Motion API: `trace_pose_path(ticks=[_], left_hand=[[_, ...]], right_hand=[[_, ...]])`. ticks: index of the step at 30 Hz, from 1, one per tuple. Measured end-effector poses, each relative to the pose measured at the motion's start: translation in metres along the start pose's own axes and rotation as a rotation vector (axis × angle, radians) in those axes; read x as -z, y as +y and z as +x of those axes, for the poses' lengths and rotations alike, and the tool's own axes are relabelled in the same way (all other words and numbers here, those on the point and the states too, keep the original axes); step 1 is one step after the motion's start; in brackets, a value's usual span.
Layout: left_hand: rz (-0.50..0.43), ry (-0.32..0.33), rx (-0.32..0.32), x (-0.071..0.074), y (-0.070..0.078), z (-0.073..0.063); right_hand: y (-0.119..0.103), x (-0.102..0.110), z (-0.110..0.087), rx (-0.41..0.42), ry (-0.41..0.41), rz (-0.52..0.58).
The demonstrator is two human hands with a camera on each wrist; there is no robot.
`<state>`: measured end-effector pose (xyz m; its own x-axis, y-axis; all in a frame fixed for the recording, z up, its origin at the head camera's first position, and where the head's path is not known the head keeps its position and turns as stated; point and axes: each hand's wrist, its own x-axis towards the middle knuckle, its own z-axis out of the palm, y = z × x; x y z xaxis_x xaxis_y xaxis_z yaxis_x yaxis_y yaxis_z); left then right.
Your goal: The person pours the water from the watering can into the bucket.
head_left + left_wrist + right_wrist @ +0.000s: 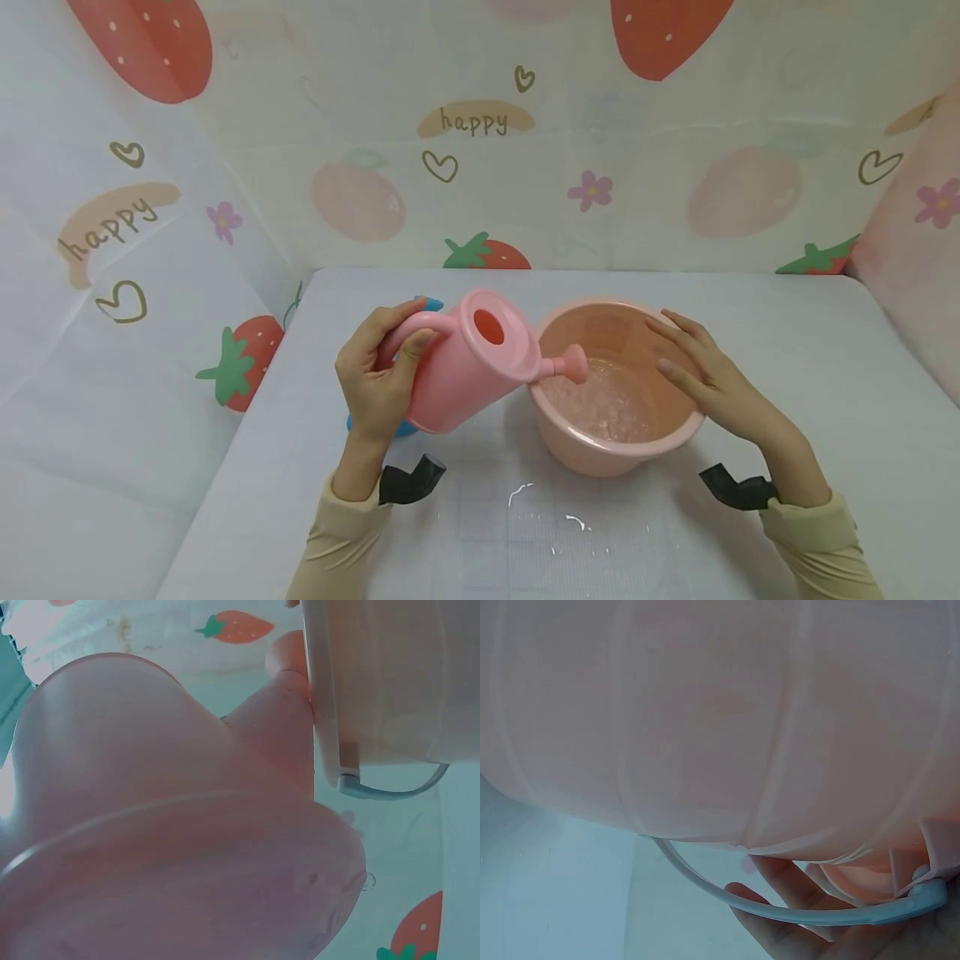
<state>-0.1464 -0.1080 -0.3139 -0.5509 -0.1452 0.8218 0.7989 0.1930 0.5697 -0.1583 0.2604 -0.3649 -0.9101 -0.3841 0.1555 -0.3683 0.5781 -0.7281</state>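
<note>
My left hand grips the handle of a pink watering can, fingers and thumb wrapped round it. The can tilts to the right, and its spout's rose hangs over the near left side of a pale pink bucket. Rippling water lies in the bottom of the bucket. On the bucket's right rim rests my right hand, with fingers extended and the thumb toward the inside. The right wrist view shows its fingers beside the bucket's pale curved handle. The can's body fills much of the left wrist view.
A blue object stands behind the watering can and left hand, mostly hidden. Small wet streaks shine on the white tabletop in front of the bucket. Strawberry-printed sheeting hangs at the back and sides.
</note>
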Motion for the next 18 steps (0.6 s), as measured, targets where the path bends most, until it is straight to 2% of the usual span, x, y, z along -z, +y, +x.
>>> trace_pose_path(ticks=[18], left_hand=[[0.006,-0.016,-0.020,0.0034,0.0000,0.0018]], right_hand=[[-0.0014,-0.0014,0.0010,0.008,0.007,-0.012]])
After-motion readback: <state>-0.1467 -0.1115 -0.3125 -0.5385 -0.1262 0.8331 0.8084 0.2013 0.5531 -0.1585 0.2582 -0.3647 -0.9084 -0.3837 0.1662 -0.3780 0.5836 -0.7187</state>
